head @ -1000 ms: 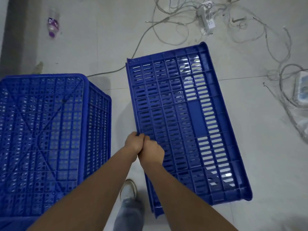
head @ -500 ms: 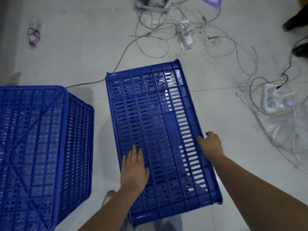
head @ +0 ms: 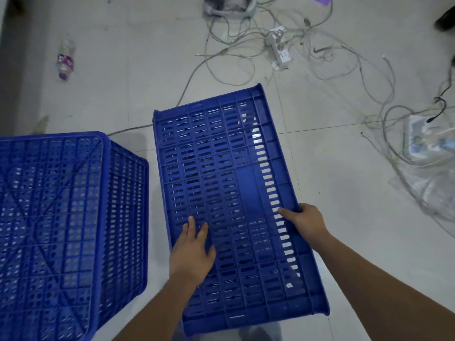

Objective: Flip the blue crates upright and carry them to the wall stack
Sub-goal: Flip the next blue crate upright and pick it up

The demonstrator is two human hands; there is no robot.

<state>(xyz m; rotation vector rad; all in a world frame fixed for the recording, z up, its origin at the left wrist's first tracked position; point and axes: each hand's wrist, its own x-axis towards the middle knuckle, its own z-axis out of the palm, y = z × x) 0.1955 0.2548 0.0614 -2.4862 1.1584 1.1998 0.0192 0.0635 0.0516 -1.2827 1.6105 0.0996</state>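
Observation:
A blue slotted crate (head: 221,173) stands on its side in the middle of the floor, its long slatted wall facing up at me. My left hand (head: 193,249) lies flat on that wall near the left edge, fingers spread. My right hand (head: 305,221) grips the crate's right rim, thumb on top and fingers wrapped under. A second blue crate (head: 54,230) sits upside down on the floor to the left, its mesh bottom facing up.
Tangled white cables and a power strip (head: 279,51) spread over the tiled floor behind and to the right. A plastic bottle (head: 65,60) lies at the far left. A white box with plastic wrap (head: 428,141) sits at the right edge.
My two hands, clasped together at the crate's left edge a second ago, have separated: the left now lies flat on the wall, the right has closed on the right rim.

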